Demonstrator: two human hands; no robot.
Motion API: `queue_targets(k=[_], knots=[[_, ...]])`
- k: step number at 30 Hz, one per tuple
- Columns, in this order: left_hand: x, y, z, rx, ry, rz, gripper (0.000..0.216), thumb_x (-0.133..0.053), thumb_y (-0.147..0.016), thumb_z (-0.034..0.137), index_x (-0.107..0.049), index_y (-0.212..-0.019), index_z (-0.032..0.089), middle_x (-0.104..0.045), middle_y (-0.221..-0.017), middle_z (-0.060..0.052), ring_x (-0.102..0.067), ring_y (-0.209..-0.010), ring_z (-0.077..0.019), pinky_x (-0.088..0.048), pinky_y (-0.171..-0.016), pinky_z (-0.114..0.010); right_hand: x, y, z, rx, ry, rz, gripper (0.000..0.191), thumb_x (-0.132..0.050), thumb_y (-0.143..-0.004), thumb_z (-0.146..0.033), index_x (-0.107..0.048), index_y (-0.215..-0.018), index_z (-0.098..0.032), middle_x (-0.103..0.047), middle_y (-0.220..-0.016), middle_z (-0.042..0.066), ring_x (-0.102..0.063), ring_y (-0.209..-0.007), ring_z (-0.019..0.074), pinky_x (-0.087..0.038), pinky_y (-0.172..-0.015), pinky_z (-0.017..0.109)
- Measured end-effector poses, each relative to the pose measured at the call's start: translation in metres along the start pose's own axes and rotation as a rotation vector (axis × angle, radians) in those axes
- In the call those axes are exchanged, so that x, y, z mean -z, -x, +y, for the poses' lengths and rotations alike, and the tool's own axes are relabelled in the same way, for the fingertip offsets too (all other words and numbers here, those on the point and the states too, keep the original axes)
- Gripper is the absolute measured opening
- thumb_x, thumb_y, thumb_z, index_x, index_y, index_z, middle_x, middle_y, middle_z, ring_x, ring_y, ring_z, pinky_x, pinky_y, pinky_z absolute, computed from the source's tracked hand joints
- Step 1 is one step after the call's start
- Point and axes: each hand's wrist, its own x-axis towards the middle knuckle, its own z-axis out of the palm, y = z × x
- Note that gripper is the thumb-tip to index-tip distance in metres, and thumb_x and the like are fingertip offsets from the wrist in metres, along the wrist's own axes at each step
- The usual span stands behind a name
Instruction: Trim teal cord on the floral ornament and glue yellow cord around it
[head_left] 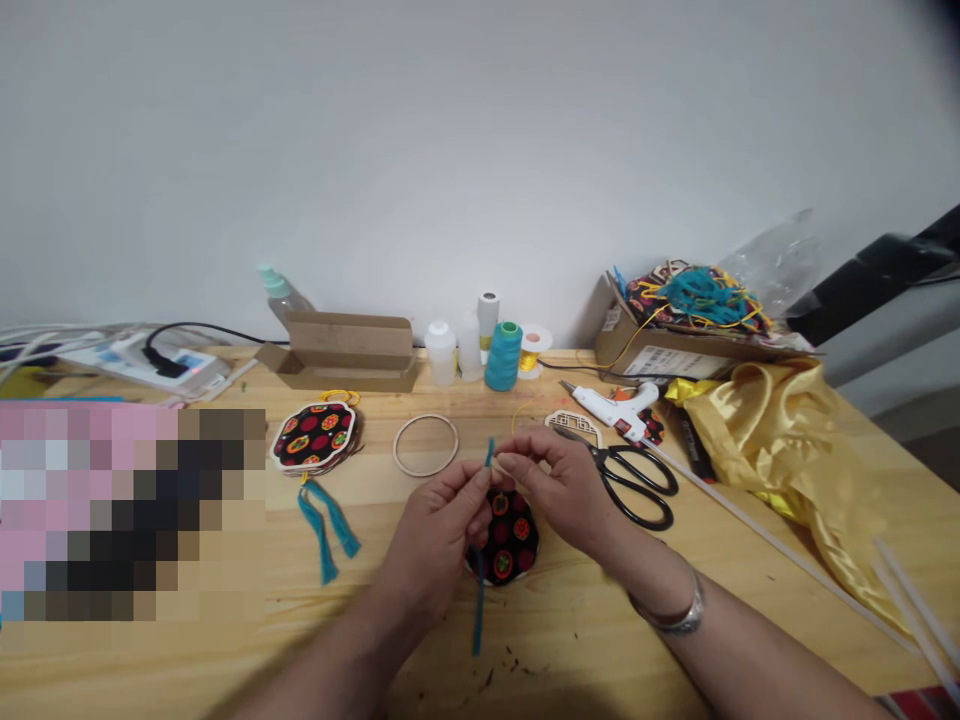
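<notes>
Near the bench's front edge, centre: your left hand (pixel 439 530) and right hand (pixel 562 480), each grip pinching the teal cord (pixel 478 605) over the patterned disc (pixel 516 548). Hold the cord taut, pinches close; scissors (pixel 637 480) lie rightward.

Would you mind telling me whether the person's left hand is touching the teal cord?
Touching. The head view shows the left hand pinching the teal cord, which sticks out above its fingers and hangs down below them.
</notes>
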Motion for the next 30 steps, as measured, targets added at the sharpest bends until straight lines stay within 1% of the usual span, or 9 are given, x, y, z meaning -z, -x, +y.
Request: queue_targets(k=[2,5,10,17,21,23,26,28,30], knots=[[0.0005,-0.0002,-0.0009,0.0,-0.014,-0.01,0.021,-0.063,-0.074,0.034,-0.064,-0.074,0.014,-0.041,-0.052,0.006,-0.026,-0.045,-0.0042,-0.021,-0.043,-0.017,-0.0014,0.0003,-0.0008,-0.071,-0.078,-0.027,0.009,-0.057,-0.078,-0.021,-0.064,-0.073,-0.018,-0.062,-0.062,-0.001,-0.057,-0.062,0.0128,-0.045,-0.062,0.026],[0.0012,-0.0006,-0.0021,-0.001,-0.035,-0.026,0.022,-0.063,-0.074,0.035,-0.065,-0.074,0.013,-0.043,-0.053,0.005,-0.026,-0.045,-0.0046,-0.019,-0.043,-0.018,-0.0024,0.0005,-0.0032,-0.141,-0.133,-0.011,0.009,-0.061,-0.075,-0.024,-0.062,-0.07,-0.017,-0.059,-0.055,-0.002,-0.055,-0.056,0.0124,-0.044,-0.058,0.025],[0.0019,-0.0013,-0.0033,0.008,-0.041,-0.053,0.023,-0.061,-0.076,0.035,-0.066,-0.077,0.013,-0.049,-0.057,0.002,-0.026,-0.046,-0.0048,-0.019,-0.044,-0.019,-0.0013,0.0002,-0.0066,-0.132,-0.132,-0.038,0.015,-0.058,-0.077,-0.023,-0.06,-0.064,-0.017,-0.055,-0.049,-0.004,-0.05,-0.047,0.0095,-0.041,-0.053,0.023],[0.0018,-0.0012,-0.0021,0.024,-0.06,-0.048,0.024,-0.063,-0.074,0.036,-0.067,-0.072,0.013,-0.051,-0.057,0.001,-0.03,-0.045,-0.0041,-0.022,-0.044,-0.018,-0.0001,0.0002,-0.0057,-0.135,-0.156,-0.034,0.018,-0.056,-0.078,-0.026,-0.06,-0.063,-0.017,-0.055,-0.049,-0.003,-0.051,-0.048,0.01,-0.041,-0.051,0.022],[0.0015,-0.0011,-0.0022,0.019,-0.06,-0.053,0.023,-0.062,-0.075,0.034,-0.065,-0.068,0.013,-0.053,-0.06,0.0,-0.029,-0.045,-0.0035,-0.021,-0.043,-0.018,0.001,-0.0014,-0.0034,-0.128,-0.092,0.03,0.015,-0.058,-0.076,-0.026,-0.063,-0.065,-0.017,-0.059,-0.059,-0.001,-0.052,-0.059,0.012,-0.041,-0.058,0.024],[0.0016,-0.0013,-0.003,0.024,-0.043,-0.04,0.02,-0.062,-0.075,0.033,-0.063,-0.069,0.013,-0.052,-0.06,0.001,-0.029,-0.045,-0.0034,-0.02,-0.043,-0.018,0.0018,-0.0031,-0.0027,-0.14,-0.101,0.03,0.018,-0.057,-0.076,-0.028,-0.063,-0.064,-0.016,-0.059,-0.061,0.0,-0.05,-0.06,0.0121,-0.04,-0.058,0.024],[0.0022,-0.0014,-0.0039,0.029,-0.036,-0.019,0.018,-0.062,-0.076,0.032,-0.062,-0.071,0.014,-0.05,-0.059,0.003,-0.029,-0.045,-0.0035,-0.02,-0.044,-0.018,0.0033,-0.0055,-0.0033,-0.217,-0.218,-0.039,0.017,-0.057,-0.075,-0.029,-0.065,-0.067,-0.016,-0.06,-0.062,-0.001,-0.051,-0.059,0.0116,-0.041,-0.058,0.024],[0.0026,-0.0014,-0.0041,0.024,-0.044,-0.019,0.018,-0.062,-0.076,0.032,-0.062,-0.071,0.014,-0.049,-0.059,0.003,-0.029,-0.045,-0.0039,-0.021,-0.044,-0.018,0.0039,-0.0062,-0.0048,-0.296,-0.335,-0.098,0.012,-0.062,-0.069,-0.028,-0.067,-0.072,-0.016,-0.063,-0.064,-0.001,-0.053,-0.06,0.0114,-0.042,-0.06,0.024],[0.0026,-0.0014,-0.0036,0.018,-0.064,-0.029,0.02,-0.062,-0.075,0.033,-0.062,-0.071,0.014,-0.047,-0.058,0.004,-0.029,-0.045,-0.0041,-0.02,-0.044,-0.018,0.004,-0.0059,-0.0064,-0.351,-0.43,-0.158,0.013,-0.066,-0.066,-0.026,-0.068,-0.074,-0.016,-0.064,-0.065,-0.001,-0.054,-0.061,0.0113,-0.043,-0.061,0.025]])
